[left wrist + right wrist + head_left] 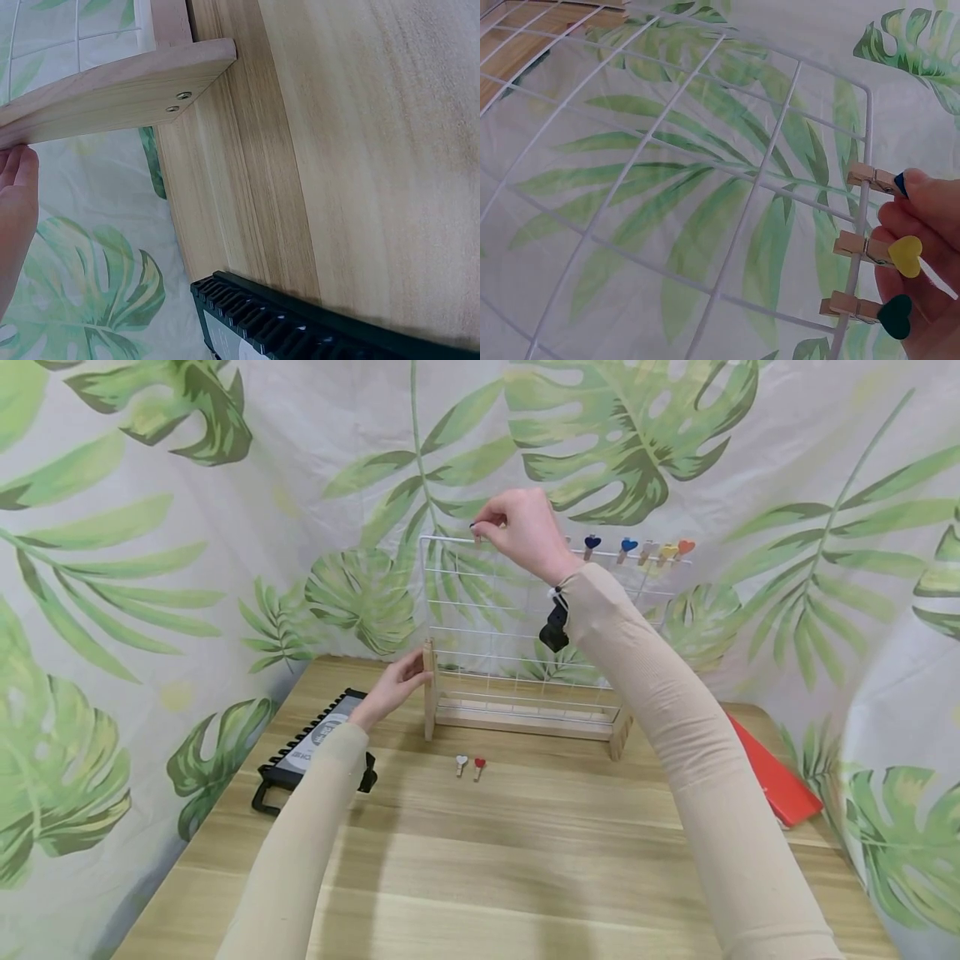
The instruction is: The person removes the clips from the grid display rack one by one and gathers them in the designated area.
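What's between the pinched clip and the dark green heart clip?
A yellow heart clip, clamped on the wire grid; the right wrist view shows it.

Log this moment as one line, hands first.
Right hand: pinches blue-heart clothespin on rack top wire | Left hand: touches wooden upright | Table: white-heart clothespin, red-heart clothespin

Pale matt wood for stand post, with 2 shiny metal screws; smooth white-coated wire for grid; bare wood with metal springs for clothespins; smooth wood-grained tabletop; creased cloth backdrop.
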A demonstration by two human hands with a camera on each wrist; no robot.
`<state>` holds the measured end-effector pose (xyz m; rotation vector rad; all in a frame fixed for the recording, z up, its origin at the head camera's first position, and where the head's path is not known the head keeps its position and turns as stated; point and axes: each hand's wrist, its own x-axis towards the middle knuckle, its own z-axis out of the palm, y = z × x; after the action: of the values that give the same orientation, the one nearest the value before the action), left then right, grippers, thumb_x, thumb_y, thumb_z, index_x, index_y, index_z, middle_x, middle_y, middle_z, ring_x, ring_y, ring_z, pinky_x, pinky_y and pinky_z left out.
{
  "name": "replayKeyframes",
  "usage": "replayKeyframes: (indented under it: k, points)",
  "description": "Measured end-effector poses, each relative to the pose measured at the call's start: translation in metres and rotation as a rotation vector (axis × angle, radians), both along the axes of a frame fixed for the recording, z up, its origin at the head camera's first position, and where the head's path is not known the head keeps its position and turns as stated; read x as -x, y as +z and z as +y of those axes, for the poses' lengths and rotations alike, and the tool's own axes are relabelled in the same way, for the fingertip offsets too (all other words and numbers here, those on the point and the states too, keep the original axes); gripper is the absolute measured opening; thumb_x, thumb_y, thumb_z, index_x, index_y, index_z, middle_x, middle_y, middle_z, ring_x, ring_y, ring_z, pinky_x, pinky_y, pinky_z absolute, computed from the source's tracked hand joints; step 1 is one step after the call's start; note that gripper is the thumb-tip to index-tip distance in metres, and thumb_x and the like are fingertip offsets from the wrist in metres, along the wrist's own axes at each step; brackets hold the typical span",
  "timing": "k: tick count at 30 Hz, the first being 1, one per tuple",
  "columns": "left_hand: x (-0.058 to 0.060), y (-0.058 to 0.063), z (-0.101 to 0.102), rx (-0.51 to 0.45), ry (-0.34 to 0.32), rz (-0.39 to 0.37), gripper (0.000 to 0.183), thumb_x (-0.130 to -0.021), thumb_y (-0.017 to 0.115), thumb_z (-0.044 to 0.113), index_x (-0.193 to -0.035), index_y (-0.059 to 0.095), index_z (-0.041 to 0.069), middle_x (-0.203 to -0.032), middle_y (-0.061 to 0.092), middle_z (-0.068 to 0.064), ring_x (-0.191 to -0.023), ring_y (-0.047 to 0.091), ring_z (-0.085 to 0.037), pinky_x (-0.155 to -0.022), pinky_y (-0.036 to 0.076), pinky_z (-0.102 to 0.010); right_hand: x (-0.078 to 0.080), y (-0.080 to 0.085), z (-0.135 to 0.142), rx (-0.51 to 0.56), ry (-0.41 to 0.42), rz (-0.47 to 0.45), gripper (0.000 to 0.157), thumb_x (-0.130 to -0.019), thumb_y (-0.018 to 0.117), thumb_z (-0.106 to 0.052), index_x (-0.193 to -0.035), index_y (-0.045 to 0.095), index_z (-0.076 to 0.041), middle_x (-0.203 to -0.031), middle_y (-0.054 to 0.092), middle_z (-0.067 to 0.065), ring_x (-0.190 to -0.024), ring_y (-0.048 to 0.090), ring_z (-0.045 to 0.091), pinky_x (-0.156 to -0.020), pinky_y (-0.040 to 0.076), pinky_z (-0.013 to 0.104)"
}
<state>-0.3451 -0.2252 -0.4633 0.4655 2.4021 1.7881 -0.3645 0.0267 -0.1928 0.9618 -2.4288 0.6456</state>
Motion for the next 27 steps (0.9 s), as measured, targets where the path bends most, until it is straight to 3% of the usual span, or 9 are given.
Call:
replayKeyframes:
  k: [10, 18, 27]
  points:
    - [0.0, -0.002, 0.002, 0.011, 0.005, 0.02, 0.063, -0.104, 0.052, 0.019, -0.158, 0.021, 0.006, -0.158, 0.036, -0.02, -0.148, 0.035, -0.034, -0.123, 0.033, -0.049, -0.004, 0.003, 0.002, 0.073, 0.013, 0.05, 0.016, -0.095, 0.068, -0.018, -0.093, 0.081, -0.007, -0.095, 0.078, 0.01, -0.087, 0.071, 0.021, -0.088, 0.057, 0.032]
    - [-0.008, 0.011, 0.002, -0.006, -0.004, -0.055, 0.064, -0.104, 0.05, 0.011, -0.158, 0.016, 0.002, -0.161, 0.028, -0.024, -0.151, 0.027, -0.037, -0.125, 0.027, -0.052, -0.016, 0.001, 0.011, 0.12, 0.039, 0.056, 0.016, -0.095, 0.068, -0.019, -0.094, 0.08, -0.008, -0.095, 0.078, 0.009, -0.089, 0.071, 0.019, -0.087, 0.057, 0.029]
    - [-0.002, -0.001, -0.002, 0.022, 0.007, -0.009, 0.066, -0.105, 0.05, 0.021, -0.159, 0.016, 0.007, -0.161, 0.029, -0.019, -0.151, 0.029, -0.034, -0.125, 0.029, -0.049, -0.039, -0.013, 0.028, 0.184, 0.063, 0.07, 0.018, -0.096, 0.067, -0.02, -0.102, 0.078, -0.007, -0.1, 0.077, 0.009, -0.09, 0.072, 0.02, -0.086, 0.059, 0.031]
